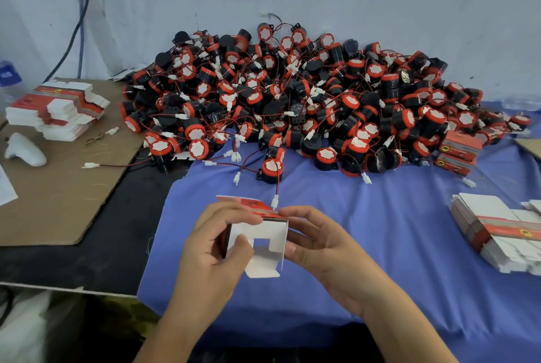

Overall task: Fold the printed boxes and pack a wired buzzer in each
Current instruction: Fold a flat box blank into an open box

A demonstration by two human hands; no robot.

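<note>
A half-folded printed box [265,238], red outside and white inside, is held above the blue cloth [366,239] near the front. My left hand [218,248] grips its left side, thumb pressing a white bottom flap. My right hand [317,241] holds the right side, fingertips pinching the top edge. One loose wired buzzer [271,168], black with a red rim, lies just beyond the box, its wire trailing toward the box. A big heap of buzzers [292,93] fills the back of the table.
Flat box blanks are stacked at the right [497,231] and at the back left [58,108] on brown cardboard [58,192]. Two folded boxes [458,151] sit at the heap's right edge. A white object [25,150] lies on the cardboard.
</note>
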